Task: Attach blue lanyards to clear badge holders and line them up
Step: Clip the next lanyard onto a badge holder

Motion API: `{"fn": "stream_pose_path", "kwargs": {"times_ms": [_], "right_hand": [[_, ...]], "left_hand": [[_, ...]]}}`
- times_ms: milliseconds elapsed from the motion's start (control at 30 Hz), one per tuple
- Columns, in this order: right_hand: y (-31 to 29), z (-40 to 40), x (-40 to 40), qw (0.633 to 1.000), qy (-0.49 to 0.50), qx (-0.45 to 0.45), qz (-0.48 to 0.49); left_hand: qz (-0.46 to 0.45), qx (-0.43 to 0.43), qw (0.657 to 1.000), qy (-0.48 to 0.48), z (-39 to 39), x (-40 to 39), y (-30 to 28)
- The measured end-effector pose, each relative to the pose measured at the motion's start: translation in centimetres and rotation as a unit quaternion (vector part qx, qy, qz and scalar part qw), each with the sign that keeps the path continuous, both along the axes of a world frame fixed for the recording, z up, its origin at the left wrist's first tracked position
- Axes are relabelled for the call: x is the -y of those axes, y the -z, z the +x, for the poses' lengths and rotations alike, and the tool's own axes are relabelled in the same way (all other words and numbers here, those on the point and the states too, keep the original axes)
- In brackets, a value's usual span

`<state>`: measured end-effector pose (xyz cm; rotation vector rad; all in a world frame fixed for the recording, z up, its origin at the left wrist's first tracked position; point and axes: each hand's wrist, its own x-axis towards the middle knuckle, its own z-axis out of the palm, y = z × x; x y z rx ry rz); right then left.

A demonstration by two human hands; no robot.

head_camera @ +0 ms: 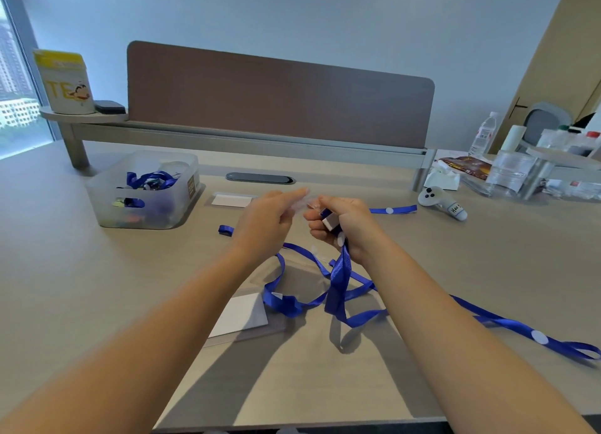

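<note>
Your right hand (341, 225) grips the blue lanyard (340, 284) clip end, fingers curled; your left hand (270, 220) pinches its clear strap, above the desk (97, 287).

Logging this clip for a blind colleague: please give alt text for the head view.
Above a beige desk, the right hand grips the clip end of a blue lanyard while the left hand pinches something clear beside it. A clear badge holder lies below the hands, and a translucent bin of lanyards sits at far left.
</note>
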<state>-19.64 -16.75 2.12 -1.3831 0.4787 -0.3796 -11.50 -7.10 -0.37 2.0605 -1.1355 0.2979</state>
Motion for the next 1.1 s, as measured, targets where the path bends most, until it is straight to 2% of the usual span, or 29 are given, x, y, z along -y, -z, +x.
{"fn": "stream_pose_path", "kwargs": {"times_ms": [167,267,400,467,600,667,767,900,1100], "right_hand": [[-0.1,0.1,-0.5,0.999,-0.009,-0.033,-0.01],[0.1,0.4,-0.6,0.997,-0.001,-0.048,-0.058],[0.2,0.6,-0.8,0.994,0.002,-0.055,-0.089],[0.1,0.8,-0.9,0.994,0.005,-0.05,-0.093],[-0.1,1.2,-1.1,0.993,-0.003,-0.04,-0.109],[0.0,1.3,-1.1,0.992,-0.012,-0.034,-0.119],[0.1,1.6,-1.2,0.989,-0.02,-0.032,-0.145],[0.2,2.1,-1.6,0.973,-0.026,-0.049,-0.225],[0.4,2.4,-2.3,0.95,-0.034,-0.048,-0.308]], "left_hand": [[0.083,0.23,0.97,-0.009,0.6,-1.4,0.0],[0.116,0.292,0.949,-0.013,1.1,-1.9,0.2],[0.136,0.319,0.938,-0.02,1.3,-2.3,0.1],[0.118,0.275,0.954,-0.001,0.6,-2.4,-0.2],[0.124,0.052,0.991,0.006,0.3,-2.1,-0.6],[0.084,-0.068,0.993,0.045,0.5,-2.1,-0.9],[-0.001,-0.213,0.973,0.084,0.6,-2.2,-1.4],[-0.035,-0.207,0.977,0.033,0.7,-2.2,-1.9],[0.017,-0.169,0.985,-0.016,1.1,-1.9,-2.5]]}}
